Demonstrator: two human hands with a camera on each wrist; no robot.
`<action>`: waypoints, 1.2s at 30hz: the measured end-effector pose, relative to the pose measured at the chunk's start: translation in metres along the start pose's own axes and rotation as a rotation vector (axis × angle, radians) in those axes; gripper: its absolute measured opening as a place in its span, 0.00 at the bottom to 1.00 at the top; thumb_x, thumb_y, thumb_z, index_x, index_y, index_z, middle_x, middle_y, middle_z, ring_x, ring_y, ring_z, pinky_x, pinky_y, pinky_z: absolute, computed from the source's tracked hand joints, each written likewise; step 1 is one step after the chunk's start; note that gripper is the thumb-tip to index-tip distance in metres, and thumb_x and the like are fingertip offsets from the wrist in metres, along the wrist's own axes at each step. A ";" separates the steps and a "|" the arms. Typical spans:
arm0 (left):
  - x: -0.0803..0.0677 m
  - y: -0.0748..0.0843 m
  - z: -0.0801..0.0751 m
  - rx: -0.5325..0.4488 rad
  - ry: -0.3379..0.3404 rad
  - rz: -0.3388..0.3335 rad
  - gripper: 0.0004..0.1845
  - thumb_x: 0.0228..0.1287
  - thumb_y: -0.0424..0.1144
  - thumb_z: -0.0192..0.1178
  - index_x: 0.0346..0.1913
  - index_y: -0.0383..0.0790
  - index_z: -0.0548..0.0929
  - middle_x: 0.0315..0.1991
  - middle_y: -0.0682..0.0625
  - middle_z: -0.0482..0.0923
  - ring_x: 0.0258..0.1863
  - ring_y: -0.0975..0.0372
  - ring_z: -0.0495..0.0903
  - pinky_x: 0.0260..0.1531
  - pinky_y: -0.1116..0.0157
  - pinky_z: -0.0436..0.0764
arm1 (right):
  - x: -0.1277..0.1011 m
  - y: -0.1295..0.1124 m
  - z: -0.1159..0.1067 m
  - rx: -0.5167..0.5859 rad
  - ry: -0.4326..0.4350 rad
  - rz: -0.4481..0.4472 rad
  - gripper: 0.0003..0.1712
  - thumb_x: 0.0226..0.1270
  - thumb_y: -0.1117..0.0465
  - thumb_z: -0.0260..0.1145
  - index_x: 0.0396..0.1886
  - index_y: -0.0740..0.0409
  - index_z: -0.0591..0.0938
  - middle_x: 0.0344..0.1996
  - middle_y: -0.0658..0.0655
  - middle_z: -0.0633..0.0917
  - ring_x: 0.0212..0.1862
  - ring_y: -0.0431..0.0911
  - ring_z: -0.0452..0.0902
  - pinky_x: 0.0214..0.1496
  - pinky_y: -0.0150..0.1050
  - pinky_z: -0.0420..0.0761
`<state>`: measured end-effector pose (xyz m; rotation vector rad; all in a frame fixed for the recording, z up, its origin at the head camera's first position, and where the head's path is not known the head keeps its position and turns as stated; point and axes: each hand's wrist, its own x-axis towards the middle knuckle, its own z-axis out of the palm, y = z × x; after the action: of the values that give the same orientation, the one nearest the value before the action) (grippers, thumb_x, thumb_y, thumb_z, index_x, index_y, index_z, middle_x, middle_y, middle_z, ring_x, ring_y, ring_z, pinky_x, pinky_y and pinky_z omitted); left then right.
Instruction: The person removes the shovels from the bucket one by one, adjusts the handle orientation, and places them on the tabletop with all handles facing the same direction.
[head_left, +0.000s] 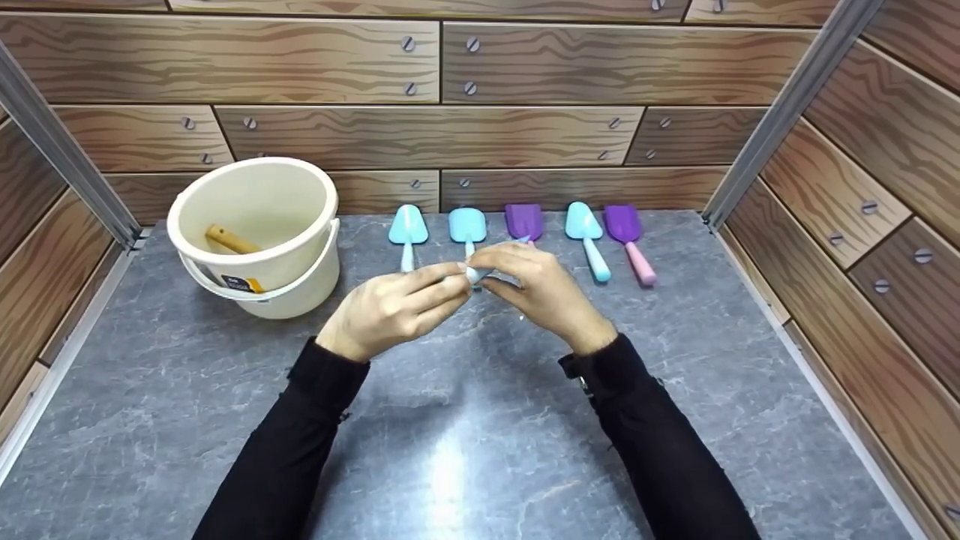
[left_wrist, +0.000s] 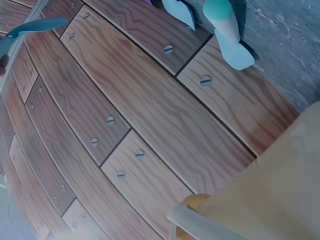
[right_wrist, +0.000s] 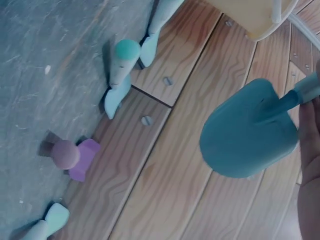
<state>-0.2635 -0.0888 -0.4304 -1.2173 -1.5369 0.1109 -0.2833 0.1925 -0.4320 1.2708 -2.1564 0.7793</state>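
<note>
Both hands meet above the middle of the table at a light blue toy shovel (right_wrist: 250, 131). My left hand (head_left: 401, 311) pinches its pale handle (head_left: 475, 275) between thumb and fingertips. From the other side my right hand (head_left: 532, 289) grips it with thumb and fingers, covering most of it in the head view. In the right wrist view the broad rounded blade shows in full, with fingers (right_wrist: 311, 160) beside the handle. Edge-on, the blade (left_wrist: 42, 25) appears at the upper left of the left wrist view.
Several shovels lie in a row along the back wall, among them a turquoise one (head_left: 409, 225), a purple square one (head_left: 523, 220) and a purple one with a pink handle (head_left: 639, 262). A cream bucket (head_left: 300, 289) at the left holds a yellowish-brown stick-like thing (head_left: 232, 240). Wood-patterned walls (head_left: 330, 64) surround the table.
</note>
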 end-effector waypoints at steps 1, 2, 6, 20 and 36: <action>0.000 0.000 0.000 0.001 -0.010 0.007 0.14 0.81 0.32 0.71 0.62 0.47 0.97 0.61 0.54 0.96 0.64 0.61 0.94 0.62 0.70 0.94 | -0.001 0.002 0.000 -0.001 0.001 -0.014 0.19 0.73 0.71 0.82 0.61 0.62 0.94 0.58 0.60 0.98 0.63 0.58 0.96 0.75 0.52 0.94; 0.000 0.001 0.000 0.001 -0.019 0.015 0.14 0.82 0.33 0.70 0.62 0.46 0.97 0.62 0.54 0.96 0.65 0.62 0.94 0.63 0.70 0.94 | -0.002 0.004 0.001 -0.003 0.004 -0.029 0.19 0.72 0.71 0.82 0.61 0.62 0.94 0.57 0.61 0.98 0.62 0.58 0.96 0.74 0.52 0.94; 0.001 0.001 -0.001 -0.008 -0.048 0.034 0.16 0.80 0.32 0.69 0.64 0.47 0.96 0.65 0.54 0.95 0.68 0.61 0.92 0.67 0.70 0.92 | -0.006 0.009 0.001 -0.015 0.018 -0.073 0.19 0.71 0.72 0.83 0.60 0.63 0.93 0.57 0.62 0.97 0.62 0.59 0.96 0.74 0.52 0.94; 0.004 0.008 0.001 -0.099 -0.039 -0.005 0.24 0.83 0.27 0.68 0.77 0.40 0.88 0.76 0.47 0.90 0.74 0.57 0.91 0.74 0.65 0.89 | -0.016 0.022 -0.010 -0.121 0.005 -0.113 0.23 0.70 0.76 0.83 0.62 0.61 0.89 0.57 0.61 0.93 0.61 0.57 0.93 0.73 0.46 0.94; 0.004 0.023 0.016 -0.221 -0.240 -0.051 0.26 0.81 0.30 0.71 0.78 0.43 0.88 0.77 0.49 0.90 0.77 0.59 0.89 0.80 0.63 0.86 | -0.043 0.044 -0.040 -0.123 -0.122 -0.004 0.26 0.73 0.74 0.82 0.66 0.62 0.85 0.61 0.63 0.91 0.67 0.59 0.89 0.81 0.43 0.88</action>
<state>-0.2609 -0.0674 -0.4487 -1.3755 -1.8256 0.0558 -0.2983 0.2633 -0.4421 1.2878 -2.2597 0.5713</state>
